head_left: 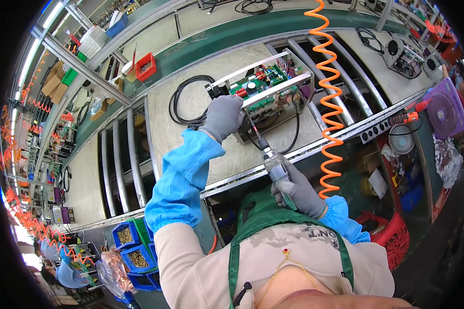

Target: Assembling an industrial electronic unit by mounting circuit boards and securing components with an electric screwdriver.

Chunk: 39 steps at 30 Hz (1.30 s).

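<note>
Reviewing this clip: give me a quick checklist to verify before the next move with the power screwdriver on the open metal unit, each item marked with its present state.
1. Left hand steadies the open metal unit: ok, gloved hand rests on its near corner.
2. Right hand grips the power screwdriver: ok.
3. Bit seated on a screw: cannot tell, tip too small.
4. Orange coiled hose off the green circuit board: ok, hangs beside the unit.
5. Black cable away from the bit: ok, coiled left of the unit.
</note>
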Available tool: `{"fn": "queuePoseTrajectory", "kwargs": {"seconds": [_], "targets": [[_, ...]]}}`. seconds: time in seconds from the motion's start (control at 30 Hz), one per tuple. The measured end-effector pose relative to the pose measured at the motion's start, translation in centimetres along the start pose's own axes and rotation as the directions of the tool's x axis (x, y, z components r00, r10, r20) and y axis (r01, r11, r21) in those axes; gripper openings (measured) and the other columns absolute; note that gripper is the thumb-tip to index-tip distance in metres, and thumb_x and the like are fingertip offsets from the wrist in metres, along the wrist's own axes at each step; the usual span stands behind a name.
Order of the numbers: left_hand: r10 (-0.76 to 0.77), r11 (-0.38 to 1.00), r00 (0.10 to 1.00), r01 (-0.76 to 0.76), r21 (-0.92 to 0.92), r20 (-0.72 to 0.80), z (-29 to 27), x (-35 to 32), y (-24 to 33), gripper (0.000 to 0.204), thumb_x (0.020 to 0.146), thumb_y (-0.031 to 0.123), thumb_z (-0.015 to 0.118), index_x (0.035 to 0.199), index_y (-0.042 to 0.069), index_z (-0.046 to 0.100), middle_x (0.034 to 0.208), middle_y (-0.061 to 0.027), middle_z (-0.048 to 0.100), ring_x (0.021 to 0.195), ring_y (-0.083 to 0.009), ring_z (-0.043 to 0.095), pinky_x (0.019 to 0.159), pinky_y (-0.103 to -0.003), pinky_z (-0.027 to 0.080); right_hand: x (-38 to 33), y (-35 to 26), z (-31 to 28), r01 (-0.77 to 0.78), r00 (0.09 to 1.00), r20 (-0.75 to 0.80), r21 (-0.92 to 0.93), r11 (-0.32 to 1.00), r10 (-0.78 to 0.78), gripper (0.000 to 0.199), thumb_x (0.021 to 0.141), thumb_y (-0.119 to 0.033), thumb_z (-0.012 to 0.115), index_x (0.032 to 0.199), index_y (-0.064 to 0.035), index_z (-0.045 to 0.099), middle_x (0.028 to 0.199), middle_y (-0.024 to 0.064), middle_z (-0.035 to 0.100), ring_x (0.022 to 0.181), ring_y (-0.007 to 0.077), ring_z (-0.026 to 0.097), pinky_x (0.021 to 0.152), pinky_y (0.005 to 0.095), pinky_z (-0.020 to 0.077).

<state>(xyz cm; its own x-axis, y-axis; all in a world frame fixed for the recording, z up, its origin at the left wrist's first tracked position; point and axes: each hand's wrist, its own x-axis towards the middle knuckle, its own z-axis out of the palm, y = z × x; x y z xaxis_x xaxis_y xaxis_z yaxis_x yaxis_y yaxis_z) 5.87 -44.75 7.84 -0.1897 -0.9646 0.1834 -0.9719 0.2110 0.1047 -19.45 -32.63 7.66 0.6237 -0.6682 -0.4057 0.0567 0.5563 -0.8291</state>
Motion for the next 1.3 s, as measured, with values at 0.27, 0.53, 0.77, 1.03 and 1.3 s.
{"fn": "queuePoseTrajectory", "kwargs": {"seconds": [0.27, 0.53, 0.77, 1.03, 1.3], "targets": [[-0.009, 0.999, 1.000, 0.008, -0.041, -0.009, -0.2, -0.1, 0.1, 0.017, 0.073, 0.014, 0.061, 0.088, 0.005, 0.064, 0.081, -0.0143, 0.063, 0.078, -0.0334, 0.063, 0.069, -0.043, 0.051, 0.0, 0.7, -0.2, -0.001, 1.000, 0.002, -0.003, 1.000, 0.001, 0.061, 0.084, -0.023, 0.052, 0.140, -0.0085, 0.032, 0.083, 0.0085, 0.056, 0.064, 0.0132, 0.055, 0.056, 0.0277, 0.0477], [-0.004, 0.998, 0.998, 0.000, -0.067, -0.061, 0.3, -0.3, 0.1, 0.015, 0.072, 0.014, 0.060, 0.083, 0.005, 0.063, 0.078, -0.0147, 0.063, 0.074, -0.0335, 0.062, 0.067, -0.044, 0.051, 0.3, 1.8, -0.9, -0.033, 0.999, 0.002, 0.094, 0.995, 0.033, 0.050, 0.084, -0.033, 0.054, 0.124, -0.0040, 0.045, 0.083, 0.0087, 0.058, 0.064, 0.0139, 0.057, 0.058, 0.0276, 0.0498], [0.030, 0.997, 0.993, -0.038, -0.069, -0.117, 0.4, -0.4, 0.0, 0.016, 0.072, 0.014, 0.061, 0.086, 0.006, 0.065, 0.078, -0.0150, 0.063, 0.074, -0.0337, 0.062, 0.067, -0.044, 0.051, 1.1, 3.1, -2.3, -0.172, 0.983, -0.002, 0.304, 0.937, 0.181, 0.038, 0.091, -0.036, 0.047, 0.112, -0.0050, 0.050, 0.084, 0.0095, 0.060, 0.064, 0.0178, 0.058, 0.059, 0.0323, 0.0509], [0.015, 0.999, 0.994, -0.019, -0.032, -0.110, 0.8, -0.3, -0.1, 0.019, 0.072, 0.016, 0.063, 0.088, 0.007, 0.066, 0.079, -0.0135, 0.064, 0.076, -0.0318, 0.063, 0.068, -0.043, 0.051, 1.5, 1.1, -3.1, -0.034, 0.995, 0.044, -0.693, 0.720, 0.089, 0.029, 0.093, -0.034, 0.052, 0.094, -0.0067, 0.059, 0.076, 0.0079, 0.062, 0.062, 0.0164, 0.058, 0.055, 0.0298, 0.0466], [0.024, 1.000, 0.994, -0.025, -0.009, -0.109, 1.0, -0.3, -0.1, 0.019, 0.071, 0.015, 0.063, 0.087, 0.005, 0.066, 0.076, -0.0141, 0.062, 0.075, -0.0323, 0.062, 0.068, -0.043, 0.050, 2.1, 0.9, -3.6, -0.309, 0.941, -0.023, -0.473, 0.826, 0.339, 0.038, 0.093, -0.043, 0.049, 0.094, -0.0073, 0.064, 0.072, 0.0051, 0.061, 0.058, 0.0126, 0.054, 0.055, 0.0288, 0.0436]]}}
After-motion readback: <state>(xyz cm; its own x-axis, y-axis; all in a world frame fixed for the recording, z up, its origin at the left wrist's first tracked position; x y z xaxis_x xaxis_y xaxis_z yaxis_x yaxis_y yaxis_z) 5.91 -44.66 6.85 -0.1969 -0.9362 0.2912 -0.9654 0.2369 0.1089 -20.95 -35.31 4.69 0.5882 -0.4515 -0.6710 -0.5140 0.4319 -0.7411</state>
